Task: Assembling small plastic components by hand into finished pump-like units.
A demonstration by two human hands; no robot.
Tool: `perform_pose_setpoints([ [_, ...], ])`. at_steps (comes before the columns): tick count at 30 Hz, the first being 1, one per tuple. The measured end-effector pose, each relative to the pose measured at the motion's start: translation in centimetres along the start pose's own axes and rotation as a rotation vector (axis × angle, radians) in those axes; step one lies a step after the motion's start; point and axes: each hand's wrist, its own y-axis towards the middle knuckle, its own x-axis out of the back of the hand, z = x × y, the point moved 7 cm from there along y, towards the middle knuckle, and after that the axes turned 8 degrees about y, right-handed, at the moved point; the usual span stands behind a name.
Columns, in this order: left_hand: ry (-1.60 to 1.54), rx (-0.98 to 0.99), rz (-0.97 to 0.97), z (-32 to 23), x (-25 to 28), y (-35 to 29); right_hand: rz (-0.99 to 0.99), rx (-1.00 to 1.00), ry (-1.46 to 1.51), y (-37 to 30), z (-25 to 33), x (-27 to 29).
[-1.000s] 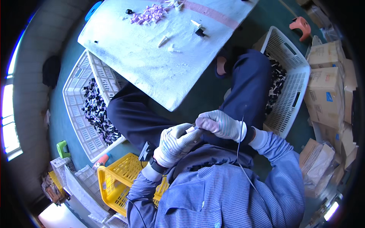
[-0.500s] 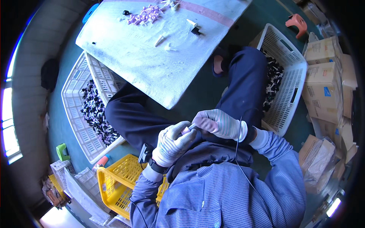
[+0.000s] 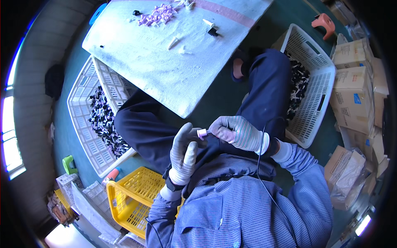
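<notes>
My gloved right hand (image 3: 237,134) pinches a small piece with a pale pink, cup-like end (image 3: 202,133) and a short dark stem. The pink end points left. Beside it, my gloved left hand (image 3: 182,159) is open, its fingers and thumb apart. Its fingertips lie close to the pink end; whether they touch it I cannot tell. Both hands are above my lap, short of the white-covered table (image 3: 153,74). On that table lie a heap of pink pieces (image 3: 159,15), a white cone-shaped piece (image 3: 173,42) and a black piece (image 3: 212,32).
A white basket (image 3: 82,140) of small black, white and pink pieces stands at the left. Another white basket (image 3: 320,91) with similar pieces is at the right. Near my left elbow is a yellow basket (image 3: 115,202). Cardboard boxes (image 3: 349,95) line the right side.
My left hand has opened and drawn slightly left, away from the small piece it was holding along with my right hand. The pink end is now exposed; my right hand keeps its pinch.
</notes>
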Motion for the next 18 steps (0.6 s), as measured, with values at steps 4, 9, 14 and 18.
perform_pose_setpoints([
  [4,-0.139,0.199,0.026,0.8,-0.8,-0.1,0.006,0.012,-0.023,0.2,-0.7,-0.3],
  [9,0.048,0.267,0.04,0.7,-1.3,0.4,0.012,0.06,-0.017,0.3,-1.2,-0.4],
  [14,0.009,0.348,0.013,1.8,-1.3,0.3,0.007,0.069,0.02,0.1,-1.3,-0.3],
  [18,-0.143,0.44,-0.049,2.3,-1.2,0.7,-0.014,0.075,0.156,-0.1,-2.0,0.2],
])
